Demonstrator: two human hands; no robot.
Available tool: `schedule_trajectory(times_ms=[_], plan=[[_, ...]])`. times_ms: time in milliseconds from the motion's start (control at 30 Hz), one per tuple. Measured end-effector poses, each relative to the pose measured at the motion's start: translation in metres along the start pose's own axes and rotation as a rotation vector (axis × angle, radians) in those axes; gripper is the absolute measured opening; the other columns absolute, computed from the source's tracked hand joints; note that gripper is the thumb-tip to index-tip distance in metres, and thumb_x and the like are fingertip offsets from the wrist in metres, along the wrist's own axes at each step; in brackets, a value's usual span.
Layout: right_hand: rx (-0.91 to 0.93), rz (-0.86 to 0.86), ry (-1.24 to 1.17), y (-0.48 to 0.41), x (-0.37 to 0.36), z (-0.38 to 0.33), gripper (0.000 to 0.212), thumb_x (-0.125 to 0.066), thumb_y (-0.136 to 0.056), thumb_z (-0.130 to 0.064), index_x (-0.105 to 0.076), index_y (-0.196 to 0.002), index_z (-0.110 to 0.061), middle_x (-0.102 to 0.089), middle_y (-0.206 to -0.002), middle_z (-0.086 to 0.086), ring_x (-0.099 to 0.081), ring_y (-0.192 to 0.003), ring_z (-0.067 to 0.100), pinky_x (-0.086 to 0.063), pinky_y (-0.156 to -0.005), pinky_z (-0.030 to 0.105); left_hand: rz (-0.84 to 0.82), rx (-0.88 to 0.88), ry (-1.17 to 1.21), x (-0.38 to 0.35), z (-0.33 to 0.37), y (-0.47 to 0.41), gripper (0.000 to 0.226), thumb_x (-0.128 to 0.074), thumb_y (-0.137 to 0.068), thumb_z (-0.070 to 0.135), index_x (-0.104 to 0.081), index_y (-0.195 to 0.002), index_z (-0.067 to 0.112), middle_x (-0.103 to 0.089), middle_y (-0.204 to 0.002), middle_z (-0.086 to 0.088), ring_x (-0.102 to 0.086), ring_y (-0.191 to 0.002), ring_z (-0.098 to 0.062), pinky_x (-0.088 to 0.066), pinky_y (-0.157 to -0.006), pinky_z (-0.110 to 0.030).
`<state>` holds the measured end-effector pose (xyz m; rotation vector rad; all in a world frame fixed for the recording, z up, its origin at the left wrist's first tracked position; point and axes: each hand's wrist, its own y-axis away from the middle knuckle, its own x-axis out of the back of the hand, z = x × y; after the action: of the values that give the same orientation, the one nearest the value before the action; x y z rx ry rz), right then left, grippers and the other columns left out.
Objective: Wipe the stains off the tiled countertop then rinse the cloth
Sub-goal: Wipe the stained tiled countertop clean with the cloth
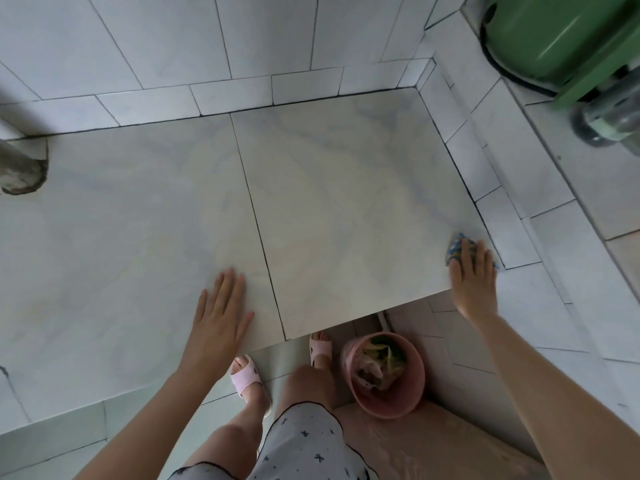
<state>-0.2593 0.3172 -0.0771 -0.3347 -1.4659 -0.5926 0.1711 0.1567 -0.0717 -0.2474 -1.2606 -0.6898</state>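
Pressing the cloth (454, 249) under straight fingers (466, 259) at the front right corner of the bench (346, 202), the right hand (472, 284) should sweep firm, overlapping strokes inward; the left hand (220, 315) rests flat and open, bracing.

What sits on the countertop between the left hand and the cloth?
Nothing: in the head view, only bare countertop, crossed by one dark grout seam, separates the left hand from the cloth.

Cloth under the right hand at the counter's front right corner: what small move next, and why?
Probably slide the cloth leftward along the countertop. The right hand presses it flat in the front right corner, so open surface lies only to its left and beyond. The left hand rests flat on the next tile.
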Motion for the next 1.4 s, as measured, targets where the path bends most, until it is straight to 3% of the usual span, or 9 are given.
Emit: schedule_trajectory(times_ms=[300,400,467,567,767,900,1200,1300,1400], plan=[[-0.127,-0.069,-0.029,0.005,-0.008,0.001,0.030,-0.025,-0.093,-0.011,-0.042,-0.115,0.000,-0.024,-0.148,0.030,-0.017,-0.134,0.055,-0.025,-0.101,0.069,-0.006,0.006,-0.009,-0.003,0.000,0.001,0.071,-0.003,-0.095,0.054,-0.014,-0.149,0.010,-0.010,-0.157,-0.003,0.008,-0.144,-0.006,0.006,-0.115,-0.027],[-0.014,-0.039,-0.035,0.028,-0.010,-0.052,0.047,-0.016,-0.093,-0.017,-0.049,-0.121,0.001,-0.025,-0.150,0.025,-0.018,-0.136,0.050,-0.018,-0.109,0.061,-0.009,0.010,-0.004,-0.003,-0.001,0.001,0.069,-0.004,-0.096,0.053,-0.014,-0.149,0.010,-0.011,-0.157,-0.003,0.007,-0.144,-0.007,0.006,-0.116,-0.027],[0.025,-0.058,-0.125,0.049,-0.006,-0.102,0.056,-0.006,-0.098,-0.028,-0.029,-0.144,-0.007,-0.010,-0.156,0.018,-0.004,-0.143,0.040,-0.010,-0.116,0.053,-0.010,0.009,-0.012,-0.003,-0.002,0.001,0.069,-0.004,-0.096,0.053,-0.014,-0.149,0.010,-0.010,-0.157,-0.003,0.006,-0.144,-0.007,0.006,-0.116,-0.027],[0.046,-0.044,-0.270,0.078,-0.002,-0.165,0.051,-0.008,-0.101,-0.038,-0.006,-0.149,-0.021,-0.005,-0.156,0.011,-0.003,-0.144,0.030,-0.006,-0.119,0.045,-0.010,0.003,-0.016,-0.004,-0.002,0.001,0.070,-0.004,-0.095,0.054,-0.015,-0.149,0.010,-0.010,-0.157,-0.003,0.008,-0.144,-0.006,0.006,-0.116,-0.027],[0.309,-0.060,-0.294,0.118,0.008,-0.249,0.051,-0.012,-0.101,-0.041,-0.015,-0.150,-0.025,-0.012,-0.157,0.008,-0.009,-0.145,0.025,-0.008,-0.115,0.041,-0.022,0.006,-0.021,-0.004,-0.005,0.002,0.072,-0.003,-0.095,0.055,-0.015,-0.149,0.010,-0.010,-0.157,-0.003,0.007,-0.144,-0.007,0.005,-0.115,-0.027],[0.405,-0.101,-0.299,0.099,0.009,-0.226,0.052,-0.012,-0.100,-0.044,-0.019,-0.149,-0.027,-0.014,-0.157,0.005,-0.008,-0.145,0.022,-0.009,-0.115,0.039,-0.017,-0.001,-0.032,-0.003,-0.012,0.001,0.068,-0.003,-0.095,0.053,-0.012,-0.150,0.013,-0.008,-0.158,-0.002,0.005,-0.144,-0.009,0.006,-0.116,-0.026],[-0.088,-0.136,-0.110,-0.035,-0.006,-0.069,0.065,0.003,-0.092,-0.033,-0.027,-0.144,-0.009,-0.004,-0.157,0.016,0.001,-0.143,0.040,-0.008,-0.114,0.054,-0.015,0.038,-0.016,0.001,-0.021,-0.002,0.066,-0.007,-0.096,0.052,-0.012,-0.150,0.014,-0.011,-0.157,-0.002,0.000,-0.145,-0.012,0.004,-0.116,-0.026],[-0.237,-0.036,-0.234,-0.033,0.010,-0.111,0.061,-0.005,-0.094,-0.037,-0.012,-0.150,-0.016,-0.005,-0.157,0.017,-0.002,-0.144,0.036,-0.002,-0.117,0.048,0.001,0.078,-0.005,0.006,-0.029,-0.003,0.066,-0.009,-0.096,0.052,-0.011,-0.150,0.015,-0.009,-0.158,-0.002,0.004,-0.144,-0.009,0.007,-0.116,-0.024],[0.048,-0.026,-0.279,-0.004,0.019,-0.190,0.059,-0.005,-0.095,-0.042,-0.008,-0.150,-0.019,-0.003,-0.157,0.012,0.000,-0.145,0.031,0.003,-0.118,0.042,0.000,0.109,-0.001,0.008,-0.040,-0.002,0.069,-0.007,-0.095,0.055,-0.013,-0.150,0.013,-0.012,-0.157,-0.003,0.007,-0.144,-0.005,0.007,-0.115,-0.024]])
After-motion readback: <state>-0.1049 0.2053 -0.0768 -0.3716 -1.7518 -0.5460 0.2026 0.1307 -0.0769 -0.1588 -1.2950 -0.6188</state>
